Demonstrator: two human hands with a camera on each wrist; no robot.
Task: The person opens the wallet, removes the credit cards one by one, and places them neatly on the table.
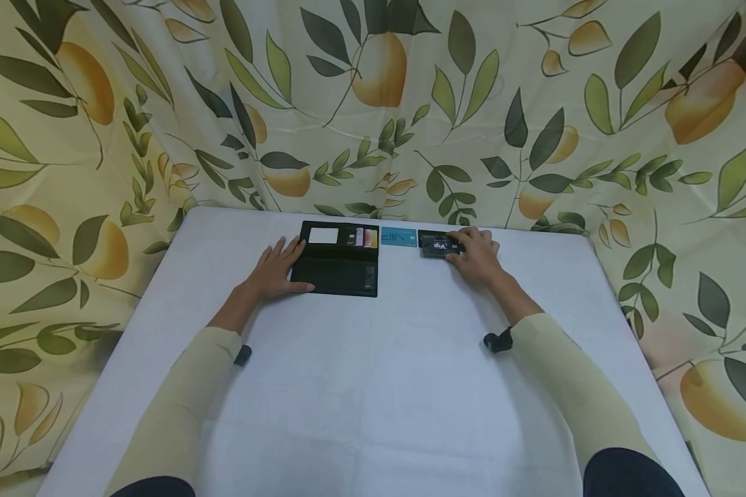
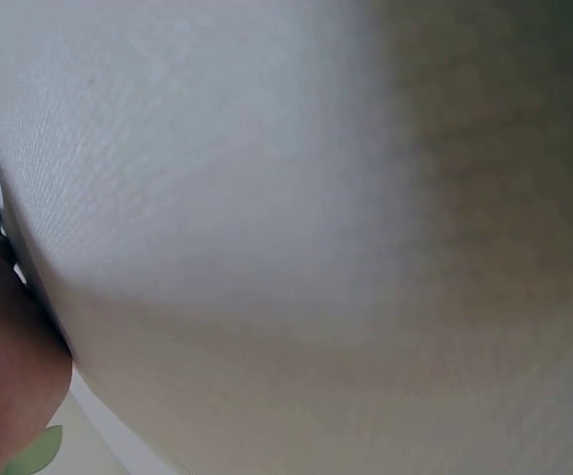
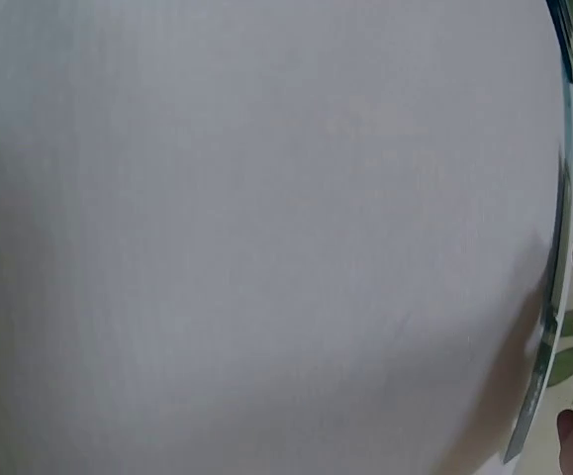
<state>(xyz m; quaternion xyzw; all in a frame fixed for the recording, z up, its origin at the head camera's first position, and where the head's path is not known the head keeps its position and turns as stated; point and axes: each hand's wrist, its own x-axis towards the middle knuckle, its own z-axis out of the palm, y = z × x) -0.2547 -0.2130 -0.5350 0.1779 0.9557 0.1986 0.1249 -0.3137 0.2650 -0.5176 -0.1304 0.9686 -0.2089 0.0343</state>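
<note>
Lying open, black wallet (cards in its slots), left hand flat on it, right hand fingers curled on black card.

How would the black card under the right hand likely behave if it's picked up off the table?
The black card looks thin and lies flat on the white table, so it is probably light and stiff, flexing only slightly. Lying flush, it may be hard to lift by an edge; the right hand would likely slide or tilt it first. It seems unlikely to roll or tip.
</note>
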